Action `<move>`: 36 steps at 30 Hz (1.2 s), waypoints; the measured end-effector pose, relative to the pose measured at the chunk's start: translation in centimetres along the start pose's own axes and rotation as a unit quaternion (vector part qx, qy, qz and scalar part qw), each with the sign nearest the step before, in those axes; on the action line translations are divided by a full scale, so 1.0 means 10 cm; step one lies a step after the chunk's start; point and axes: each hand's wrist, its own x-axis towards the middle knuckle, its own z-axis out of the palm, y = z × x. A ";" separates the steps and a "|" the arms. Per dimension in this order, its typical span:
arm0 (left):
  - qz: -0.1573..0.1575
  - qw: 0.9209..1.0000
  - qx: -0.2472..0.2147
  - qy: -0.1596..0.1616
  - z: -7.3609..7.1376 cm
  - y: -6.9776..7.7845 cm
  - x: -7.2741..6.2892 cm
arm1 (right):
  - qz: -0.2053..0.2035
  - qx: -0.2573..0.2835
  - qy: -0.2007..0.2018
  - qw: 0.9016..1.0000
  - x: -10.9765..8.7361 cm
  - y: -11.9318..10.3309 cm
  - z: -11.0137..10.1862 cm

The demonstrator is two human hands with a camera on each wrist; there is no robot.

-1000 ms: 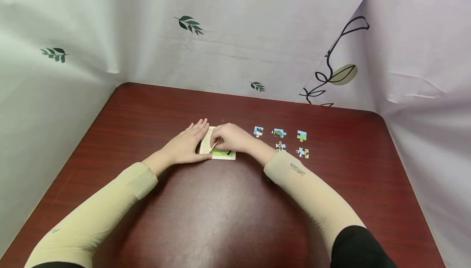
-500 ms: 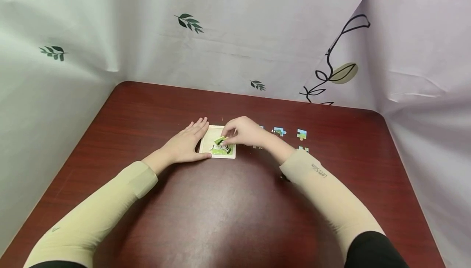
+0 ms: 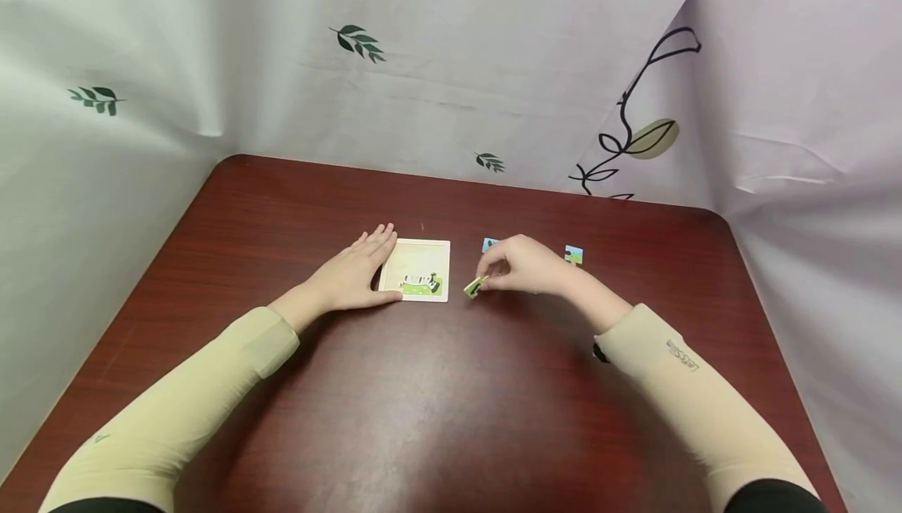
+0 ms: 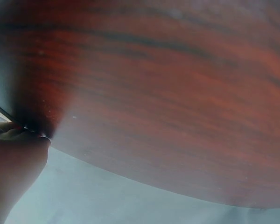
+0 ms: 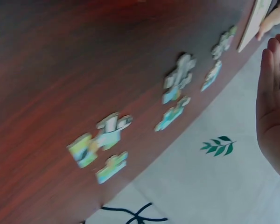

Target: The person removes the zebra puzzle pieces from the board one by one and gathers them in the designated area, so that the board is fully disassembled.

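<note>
A pale wooden puzzle tray lies on the table. Assembled zebra puzzle pieces fill its lower right part, green with black and white stripes. My left hand rests along the tray's left side, fingers straight and thumb at the lower edge; the left wrist view catches only a bit of that hand. Right of the tray, my right hand pinches a green puzzle piece with a dark mark, tilted above the table. Its fingertips are mostly cut off in the right wrist view, where the palm shows.
Loose puzzle pieces lie right of the tray, including a blue one and a blue-green one. My right hand covers others in the head view. Several blurred pieces show in the right wrist view. A white curtain stands behind the table.
My right hand has lifted the green piece out of the tray and carried it right, beyond the tray's edge. My left hand has stayed at the tray.
</note>
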 end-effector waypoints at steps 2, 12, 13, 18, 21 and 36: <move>0.000 1.000 0.001 -0.001 0.00 0.00 0.00 | 0.006 -0.001 -0.014 1.000 -0.06 0.03 0.00; 0.002 1.000 0.003 -0.002 0.00 -0.01 0.00 | 0.037 0.004 -0.125 0.991 -0.12 0.09 0.04; 0.002 1.000 0.003 -0.002 0.00 0.00 0.00 | 0.042 0.002 -0.128 0.991 -0.11 0.10 0.05; 0.001 1.000 0.003 -0.004 0.00 0.01 0.00 | 0.068 -0.004 -0.110 0.992 -0.08 0.12 0.11; 0.000 1.000 0.003 -0.006 -0.01 0.01 0.00 | 0.074 -0.010 -0.093 0.993 -0.07 0.14 0.14; 0.001 1.000 0.004 -0.003 -0.02 0.02 -0.01 | 0.066 -0.014 -0.028 0.997 -0.10 0.17 0.25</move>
